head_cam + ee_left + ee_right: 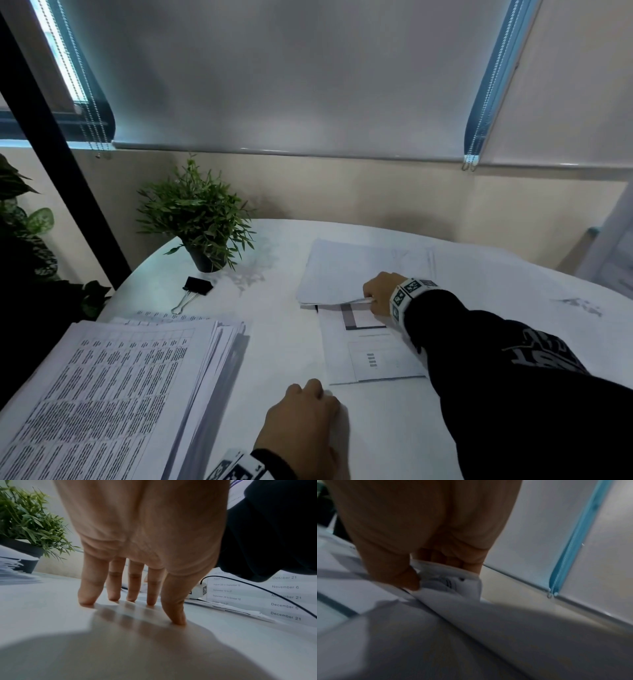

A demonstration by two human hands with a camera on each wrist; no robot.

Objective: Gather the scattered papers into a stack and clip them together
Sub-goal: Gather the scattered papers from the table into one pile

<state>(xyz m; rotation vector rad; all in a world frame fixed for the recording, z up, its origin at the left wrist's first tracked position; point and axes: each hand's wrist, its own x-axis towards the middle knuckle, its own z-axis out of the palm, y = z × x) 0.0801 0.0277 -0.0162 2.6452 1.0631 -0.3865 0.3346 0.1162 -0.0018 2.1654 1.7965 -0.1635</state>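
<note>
A thick stack of printed papers [102,387] lies at the near left of the white round table [274,325]. A black binder clip [196,287] sits beyond it by the plant. Farther right, my right hand [376,291] pinches the near edge of a blank-faced bundle of sheets [359,270], thumb under and fingers on top; the right wrist view shows that pinched paper edge [447,582] lifted. Below it lies a printed sheet [370,356] with a dark frame. My left hand [308,407] presses straight fingertips [113,596] flat on the tabletop, holding nothing.
A potted green plant [198,219] stands at the table's far left, close to the clip. A sheet listing dates [274,596] and a black cable [257,588] show to the right in the left wrist view. Window blinds [291,75] hang behind the table.
</note>
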